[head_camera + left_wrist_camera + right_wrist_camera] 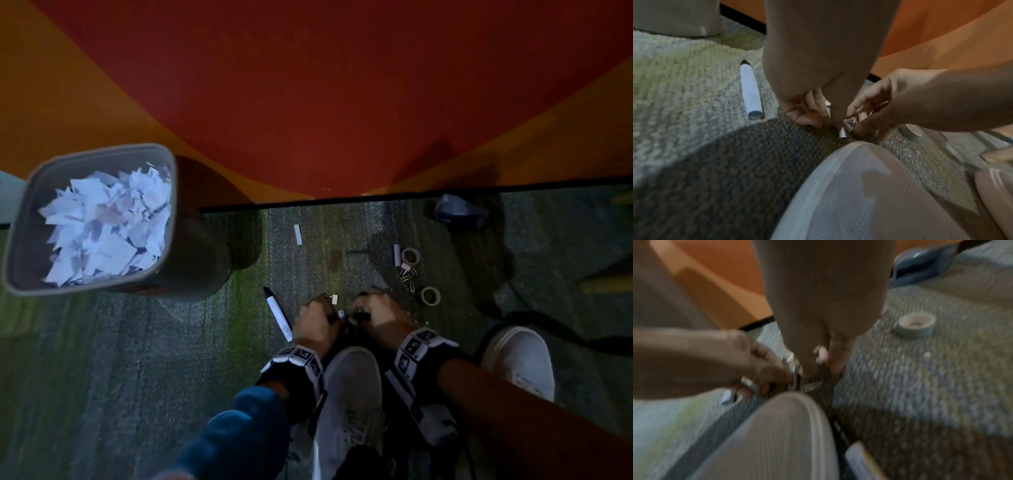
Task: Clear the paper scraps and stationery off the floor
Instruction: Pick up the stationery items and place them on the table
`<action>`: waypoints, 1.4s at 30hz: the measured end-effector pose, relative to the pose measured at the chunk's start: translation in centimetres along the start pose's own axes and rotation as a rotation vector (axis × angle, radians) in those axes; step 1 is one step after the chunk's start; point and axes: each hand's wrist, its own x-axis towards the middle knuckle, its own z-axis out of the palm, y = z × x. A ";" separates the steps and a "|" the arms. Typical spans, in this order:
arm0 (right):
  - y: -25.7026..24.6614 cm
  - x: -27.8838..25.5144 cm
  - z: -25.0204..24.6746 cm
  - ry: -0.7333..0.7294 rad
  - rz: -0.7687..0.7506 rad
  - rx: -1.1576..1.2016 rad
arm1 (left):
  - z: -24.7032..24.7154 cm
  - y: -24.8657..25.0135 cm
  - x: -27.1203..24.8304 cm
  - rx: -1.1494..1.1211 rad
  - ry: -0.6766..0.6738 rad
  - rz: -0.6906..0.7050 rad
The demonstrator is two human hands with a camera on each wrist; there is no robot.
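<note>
On the carpet [171,342], both hands [346,318] pinch small clips (no writing is legible) beside a marker [279,317].

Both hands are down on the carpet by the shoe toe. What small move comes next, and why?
Probably close the pinch and lift. The left hand and right hand are curled over small clips on the carpet just ahead of the shoe. What each grips is blurred. The marker, two tape rolls and loose paper clips remain; the bin holds the paper scraps.
</note>
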 end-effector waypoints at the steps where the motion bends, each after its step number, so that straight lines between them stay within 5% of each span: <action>1: -0.1 0.0 0.4 0.031 -0.009 -0.015 | 0.3 -0.2 0.1 -0.010 0.020 -0.016; 10: -0.7 -0.2 0.6 0.097 0.022 0.035 | -0.9 0.2 0.7 -0.074 0.067 -0.089; 18: -1.4 -3.0 -7.9 0.297 0.044 0.329 | -5.3 4.0 0.7 -0.495 0.070 -0.003; 24: -3.6 -9.3 -19.6 0.383 -0.111 0.472 | -12.7 14.4 -2.0 -0.548 0.123 0.249; 32: -3.6 -24.8 -34.2 0.731 -0.192 0.394 | -20.3 32.1 -11.3 -0.447 0.225 0.648; 38: 0.8 -37.5 -40.0 1.081 -0.170 0.441 | -19.2 44.7 -19.6 -0.491 0.158 0.847; 42: 6.9 -43.7 -40.5 1.387 0.001 0.617 | -14.9 51.6 -23.6 -0.516 0.058 0.948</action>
